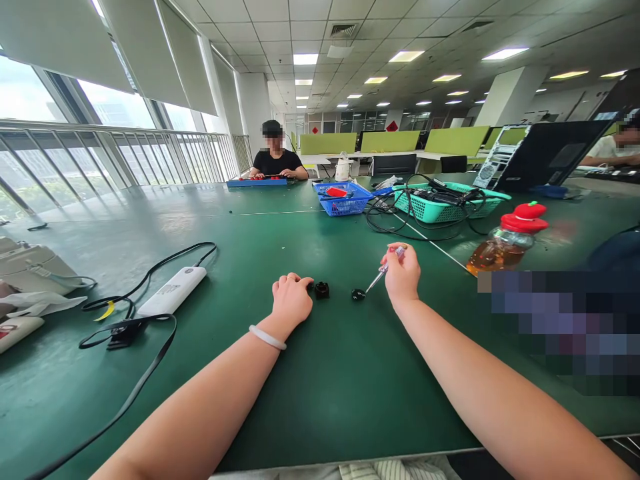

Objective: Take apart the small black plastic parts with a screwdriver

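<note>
My right hand is closed around a screwdriver with a clear handle and a thin metal shaft. The shaft slants down to the left, and its tip meets a small round black part lying on the green table. My left hand rests on the table with its fingers curled together, a pale band on the wrist. Something dark shows at its fingertips, mostly hidden. Just right of those fingertips sits a small black ring-shaped piece.
A white power strip with black cables lies left. Toward the back stand a blue basket and a teal basket heaped with cables. A red-lidded jar of amber liquid is at right. Another person sits across the table.
</note>
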A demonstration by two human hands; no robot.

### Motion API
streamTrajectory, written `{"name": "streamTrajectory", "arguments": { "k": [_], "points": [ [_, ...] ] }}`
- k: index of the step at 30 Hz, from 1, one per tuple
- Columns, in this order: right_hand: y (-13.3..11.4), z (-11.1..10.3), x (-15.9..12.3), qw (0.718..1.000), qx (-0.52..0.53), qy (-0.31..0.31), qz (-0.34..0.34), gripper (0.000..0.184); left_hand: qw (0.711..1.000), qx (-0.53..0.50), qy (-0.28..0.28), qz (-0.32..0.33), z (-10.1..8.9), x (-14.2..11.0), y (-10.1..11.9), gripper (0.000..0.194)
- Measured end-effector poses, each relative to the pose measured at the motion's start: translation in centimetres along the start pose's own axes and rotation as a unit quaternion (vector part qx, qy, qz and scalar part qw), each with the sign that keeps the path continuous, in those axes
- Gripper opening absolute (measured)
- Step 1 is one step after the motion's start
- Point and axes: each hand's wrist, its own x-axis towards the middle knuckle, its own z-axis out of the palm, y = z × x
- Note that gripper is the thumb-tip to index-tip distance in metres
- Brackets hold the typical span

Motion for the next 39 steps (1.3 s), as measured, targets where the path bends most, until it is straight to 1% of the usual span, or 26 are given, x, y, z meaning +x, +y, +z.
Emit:
{"name": "streamTrajectory", "arguments": {
  "k": [2, 5, 9, 12, 15, 18, 22, 25, 31, 35, 39],
  "points": [
    [-0.2, 0.2, -0.4, 1.000, 0.010, -0.023, 0.005, 0.024, 1.000, -0.009, -0.001, 0.002, 0.0, 0.2, 0.0, 0.042],
    [-0.6, 0.6, -1.1, 0.998, 0.023, -0.059, -0.006, 0.025, 0.999, -0.046, -0.013, 0.019, 0.0, 0.5, 0.5, 0.038],
    [-0.9, 0.7, -1.5, 0.994, 0.042, -0.094, -0.026, 0.024, 0.994, -0.070, -0.051, 0.069, -0.1, 0.3, 1.5, 0.046],
    [-0.7, 0.7, -1.3, 0.995, 0.064, -0.074, -0.021, 0.024, 0.989, -0.047, -0.082, 0.115, -0.2, -0.4, 2.4, 0.054],
    [-0.2, 0.7, -0.9, 0.997, 0.066, -0.043, -0.003, 0.024, 0.982, -0.024, -0.100, 0.158, -0.2, -1.1, 3.2, 0.058],
    [0.3, 0.9, -0.7, 0.997, 0.065, -0.042, 0.016, 0.026, 0.976, -0.009, -0.110, 0.188, -0.2, -1.6, 3.9, 0.060],
    [0.6, 1.2, -0.9, 0.993, 0.086, -0.070, 0.042, 0.028, 0.973, -0.016, -0.117, 0.198, -0.2, -1.9, 4.4, 0.054],
    [0.7, 1.2, -1.0, 0.992, 0.094, -0.065, 0.062, 0.030, 0.971, -0.019, -0.119, 0.205, -0.3, -2.0, 4.6, 0.046],
    [1.2, 1.5, -1.3, 0.988, 0.100, -0.072, 0.092, 0.036, 0.969, -0.008, -0.116, 0.218, 0.0, -2.1, 4.8, 0.046],
    [1.4, 2.1, -2.0, 0.983, 0.109, -0.104, 0.110, 0.039, 0.967, -0.007, -0.115, 0.227, 0.0, -2.1, 4.9, 0.041],
    [1.7, 2.3, -2.3, 0.975, 0.116, -0.126, 0.140, 0.037, 0.967, -0.016, -0.112, 0.226, 0.0, -2.2, 4.9, 0.034]
  ]
}}
